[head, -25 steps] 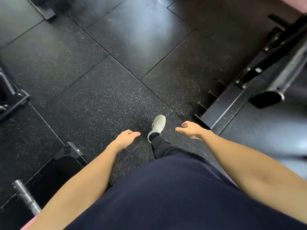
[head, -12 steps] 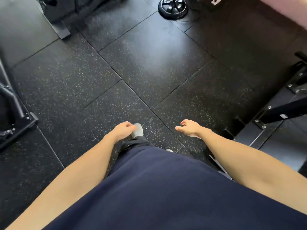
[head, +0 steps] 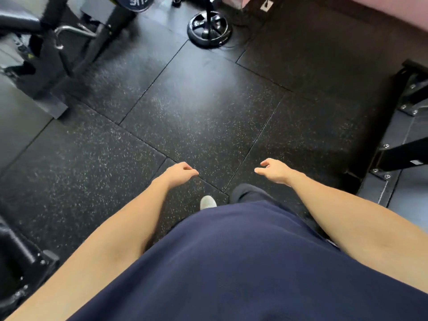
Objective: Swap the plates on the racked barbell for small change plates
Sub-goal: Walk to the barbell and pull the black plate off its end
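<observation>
- Left hand [head: 179, 173]: held over the rubber floor [head: 203, 107], fingers loosely curled, holding nothing.
- Right hand [head: 274, 170]: held over the floor, fingers loosely curled, holding nothing.
- Barbell and plates: not identifiable in this view.
- Round weighted base [head: 209, 30] with upright pole: on the floor, far ahead.
- Steel frame [head: 407, 156]: at right edge.

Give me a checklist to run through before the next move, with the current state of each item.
1. Left hand free: ok, fingers loosely curled, holds nothing.
2. Right hand free: ok, relaxed, empty.
3. Rubber floor ahead free of obstacles: ok.
4. Round weighted stand base apart from the walking line: ok, it stands far ahead.
5. Rack frame feet on the right kept off: ok, apart from the shoe.
6. Barbell and change plates located: cannot tell, none in view.
</observation>
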{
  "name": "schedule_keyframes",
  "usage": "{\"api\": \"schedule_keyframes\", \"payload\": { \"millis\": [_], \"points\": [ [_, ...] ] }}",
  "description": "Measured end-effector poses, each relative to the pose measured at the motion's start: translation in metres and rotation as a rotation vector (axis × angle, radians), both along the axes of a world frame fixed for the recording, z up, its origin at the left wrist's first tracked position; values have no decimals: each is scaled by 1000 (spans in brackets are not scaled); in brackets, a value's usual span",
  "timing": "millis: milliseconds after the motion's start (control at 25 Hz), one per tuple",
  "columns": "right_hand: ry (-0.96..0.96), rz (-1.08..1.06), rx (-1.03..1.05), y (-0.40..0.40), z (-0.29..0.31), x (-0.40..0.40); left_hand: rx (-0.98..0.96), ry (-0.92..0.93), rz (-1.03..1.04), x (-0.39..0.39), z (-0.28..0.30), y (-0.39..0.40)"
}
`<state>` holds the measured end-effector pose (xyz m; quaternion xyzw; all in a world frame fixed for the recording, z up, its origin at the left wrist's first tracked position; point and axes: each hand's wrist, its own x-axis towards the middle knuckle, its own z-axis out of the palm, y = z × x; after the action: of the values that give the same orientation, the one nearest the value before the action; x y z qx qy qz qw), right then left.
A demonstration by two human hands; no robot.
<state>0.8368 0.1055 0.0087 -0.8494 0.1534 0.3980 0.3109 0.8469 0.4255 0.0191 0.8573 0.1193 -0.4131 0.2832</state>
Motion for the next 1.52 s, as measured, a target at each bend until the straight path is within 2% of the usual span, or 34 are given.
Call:
{"api": "schedule_keyframes", "payload": {
  "millis": [360, 640, 880, 1040, 1200, 1360, 1520],
  "points": [
    [52, -177, 2, -8, -20, 187, 5, 35, -190, 248, -15, -24],
    [39, -222, 0, -56, -10, 371, 55, -11, -287, 450, 0, -85],
    [12, -463, 8, -104, 10, 460, 37, -27, -404, 583, 1, -164],
    [26, -699, -14, -137, 8, 497, 12, -34, -665, 674, -3, -236],
    [8, -1026, -37, -154, 6, 524, -22, -30, -970, 758, -5, -320],
    [2, -1375, 10, -145, 16, 535, -92, -5, -1264, 798, 10, -389],
    [-3, -1660, 16, -124, 27, 529, -133, 4, -1559, 807, 14, -449]
  ]
}}
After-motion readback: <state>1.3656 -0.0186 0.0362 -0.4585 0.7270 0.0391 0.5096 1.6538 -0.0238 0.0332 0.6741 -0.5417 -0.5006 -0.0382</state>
